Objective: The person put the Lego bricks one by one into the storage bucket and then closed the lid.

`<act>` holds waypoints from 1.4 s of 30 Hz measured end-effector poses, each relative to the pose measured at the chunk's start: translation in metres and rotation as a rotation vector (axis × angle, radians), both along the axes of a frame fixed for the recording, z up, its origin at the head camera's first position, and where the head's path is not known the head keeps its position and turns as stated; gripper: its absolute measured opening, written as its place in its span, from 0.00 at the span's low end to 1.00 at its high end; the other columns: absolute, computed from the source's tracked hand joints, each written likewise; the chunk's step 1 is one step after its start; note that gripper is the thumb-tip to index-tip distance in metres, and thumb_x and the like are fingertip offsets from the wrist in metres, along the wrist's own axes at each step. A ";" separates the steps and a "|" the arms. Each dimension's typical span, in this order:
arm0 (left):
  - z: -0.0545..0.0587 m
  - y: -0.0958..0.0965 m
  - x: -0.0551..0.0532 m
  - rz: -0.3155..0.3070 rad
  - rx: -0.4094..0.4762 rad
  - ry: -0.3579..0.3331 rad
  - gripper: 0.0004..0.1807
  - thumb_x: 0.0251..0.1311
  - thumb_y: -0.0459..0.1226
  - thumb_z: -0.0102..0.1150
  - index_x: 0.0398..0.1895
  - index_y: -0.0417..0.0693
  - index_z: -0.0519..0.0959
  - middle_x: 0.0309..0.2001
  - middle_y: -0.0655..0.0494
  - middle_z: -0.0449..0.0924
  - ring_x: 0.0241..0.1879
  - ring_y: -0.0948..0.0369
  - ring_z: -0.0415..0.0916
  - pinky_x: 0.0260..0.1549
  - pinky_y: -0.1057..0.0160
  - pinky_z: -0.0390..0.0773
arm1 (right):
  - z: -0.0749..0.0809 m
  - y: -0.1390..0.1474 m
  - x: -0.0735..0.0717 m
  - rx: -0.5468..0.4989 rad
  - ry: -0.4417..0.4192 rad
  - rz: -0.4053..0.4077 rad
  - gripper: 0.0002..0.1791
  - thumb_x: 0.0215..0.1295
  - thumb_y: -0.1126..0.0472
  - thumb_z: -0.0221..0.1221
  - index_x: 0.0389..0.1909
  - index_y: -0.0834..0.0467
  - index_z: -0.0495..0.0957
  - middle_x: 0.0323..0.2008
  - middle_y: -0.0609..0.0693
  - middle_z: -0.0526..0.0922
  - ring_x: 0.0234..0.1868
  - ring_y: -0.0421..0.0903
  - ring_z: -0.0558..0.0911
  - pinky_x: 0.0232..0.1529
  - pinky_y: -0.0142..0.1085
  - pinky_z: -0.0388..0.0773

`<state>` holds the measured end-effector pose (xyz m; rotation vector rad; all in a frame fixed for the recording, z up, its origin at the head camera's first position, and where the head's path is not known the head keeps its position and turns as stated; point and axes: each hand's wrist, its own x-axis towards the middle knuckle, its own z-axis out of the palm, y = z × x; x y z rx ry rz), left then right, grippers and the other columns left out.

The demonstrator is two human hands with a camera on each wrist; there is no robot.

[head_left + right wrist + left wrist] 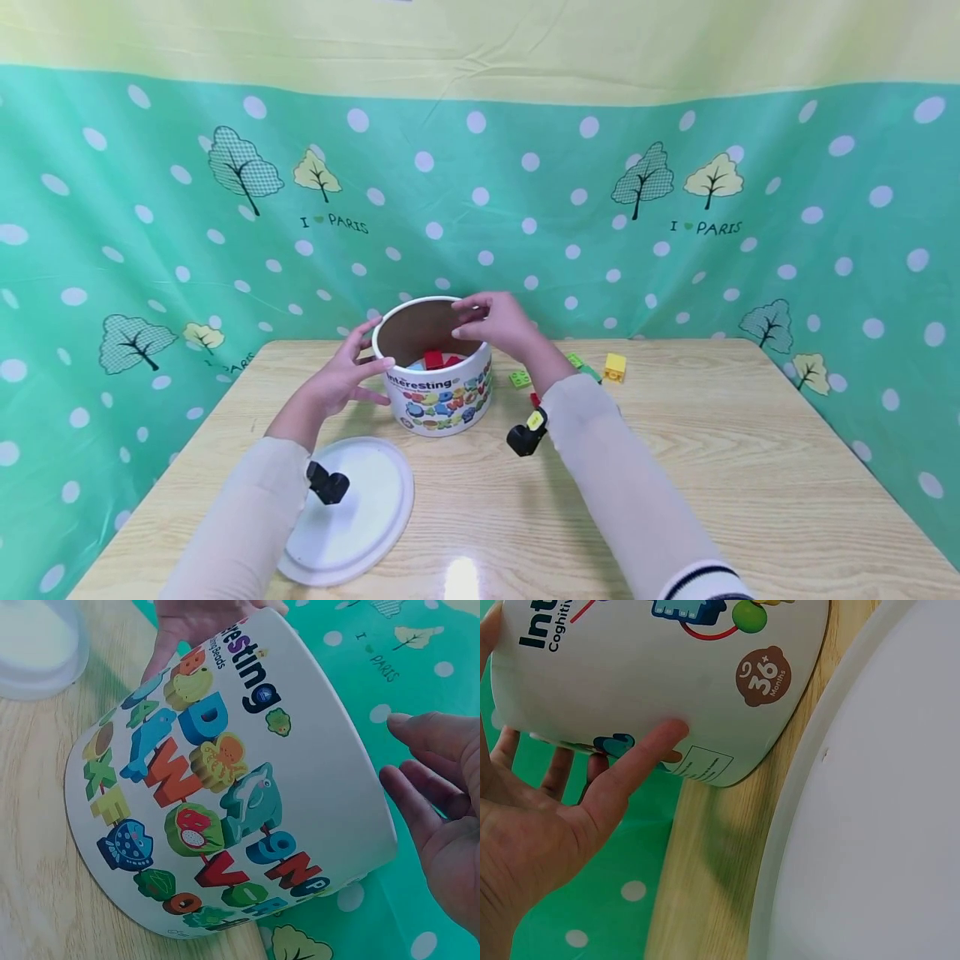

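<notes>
A round white tub [420, 423] printed with colourful letters and pictures stands upright on the table, its top uncovered. Red blocks [434, 360] and a light blue piece lie inside it. My left hand [337, 385] rests against the tub's left side with fingers spread. In the left wrist view the thumb [641, 761] touches the printed wall, and the other fingers reach round behind. My right hand [501, 323] is over the right part of the rim, fingers slightly bent. Nothing shows between its thumb and fingers [420, 799] in the right wrist view.
A round white lid [360, 500] lies flat in front of the tub, partly beneath my left forearm. Right of the tub are a lime green block [519, 379], a yellow block [615, 367] and other pieces partly hidden by my right arm. A dotted green curtain [480, 225] hangs behind.
</notes>
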<state>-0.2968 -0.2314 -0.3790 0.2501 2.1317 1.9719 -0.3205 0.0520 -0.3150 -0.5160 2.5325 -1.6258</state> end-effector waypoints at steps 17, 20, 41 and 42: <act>-0.001 -0.002 0.001 -0.003 0.006 -0.014 0.51 0.63 0.38 0.64 0.78 0.65 0.39 0.75 0.42 0.38 0.71 0.34 0.45 0.38 0.35 0.81 | -0.002 0.040 0.031 -0.088 0.147 -0.010 0.22 0.57 0.63 0.70 0.54 0.57 0.80 0.51 0.52 0.79 0.53 0.52 0.78 0.52 0.39 0.81; -0.001 -0.001 0.003 -0.007 0.007 -0.016 0.51 0.62 0.38 0.64 0.78 0.65 0.39 0.75 0.41 0.38 0.70 0.34 0.45 0.40 0.34 0.79 | -0.004 0.050 0.037 -0.087 0.157 -0.022 0.22 0.58 0.63 0.69 0.54 0.56 0.80 0.52 0.51 0.78 0.53 0.50 0.77 0.53 0.38 0.80; 0.000 0.001 0.000 -0.007 0.004 -0.005 0.50 0.63 0.38 0.63 0.78 0.66 0.40 0.75 0.42 0.39 0.70 0.34 0.46 0.38 0.35 0.81 | -0.024 0.144 0.056 0.001 0.195 -0.140 0.23 0.60 0.61 0.68 0.57 0.54 0.78 0.57 0.52 0.76 0.52 0.56 0.79 0.49 0.40 0.82; 0.001 0.001 0.000 -0.007 0.003 -0.005 0.50 0.63 0.38 0.63 0.78 0.66 0.39 0.75 0.41 0.38 0.70 0.34 0.46 0.38 0.35 0.81 | -0.025 0.149 0.056 0.002 0.198 -0.148 0.23 0.60 0.60 0.68 0.57 0.53 0.78 0.57 0.51 0.75 0.53 0.56 0.79 0.49 0.39 0.82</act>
